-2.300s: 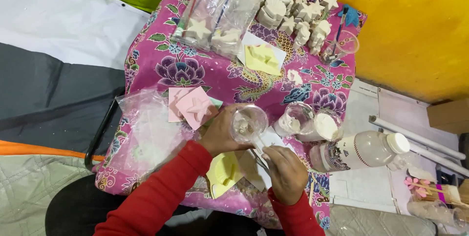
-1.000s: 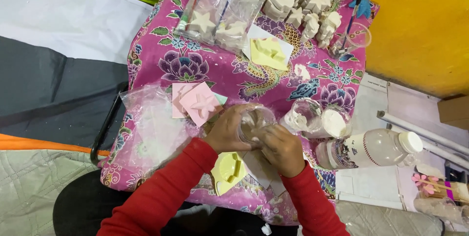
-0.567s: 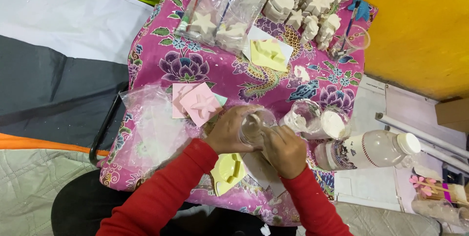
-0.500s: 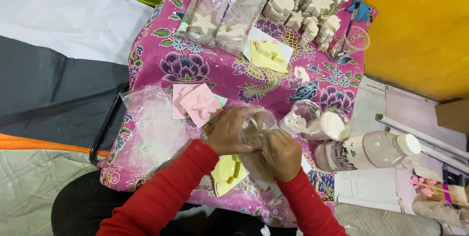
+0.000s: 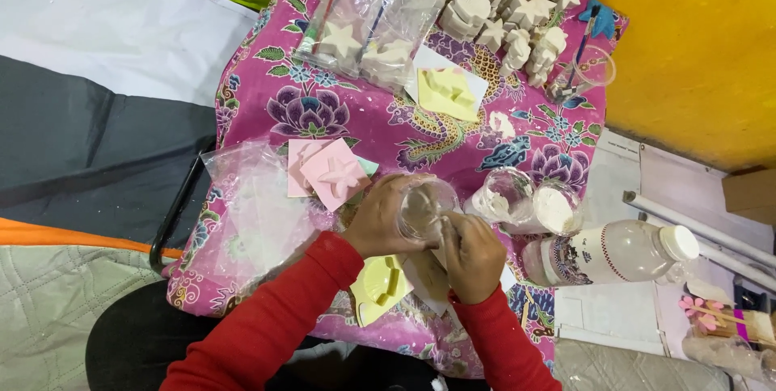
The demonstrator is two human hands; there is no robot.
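The left hand (image 5: 378, 225) is closed around a clear plastic cup (image 5: 422, 209), which it holds just above the desk (image 5: 267, 84) with the pink flowered cloth. The right hand (image 5: 471, 253) is closed too and touches the cup's rim, but what it holds cannot be seen. A yellow mould (image 5: 381, 284) lies under the wrists. Pink moulds (image 5: 330, 174) lie beside the left hand, and two cups of white powder (image 5: 529, 201) stand near the right hand.

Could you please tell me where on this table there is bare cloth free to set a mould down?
Bare cloth lies between the bagged casts and the pink mould. It is crowded around the left hand, right hand and clear cup.
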